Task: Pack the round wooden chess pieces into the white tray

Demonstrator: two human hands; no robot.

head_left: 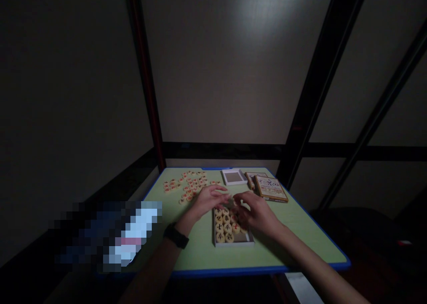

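A shallow white box on the green table holds rows of round cream game pieces marked in black and red. Both hands hover over its far end. My left hand, a dark watch on its wrist, has its fingers stretched toward the box's top edge. My right hand is curled over the box's upper right part, fingers bent down onto the pieces; what they hold is hidden. Several loose pieces lie scattered at the table's far left.
A small white tray and two patterned cards or lids lie at the table's far right. The table has a blue rim. Dark frame posts rise behind it. A blurred patch sits at the left.
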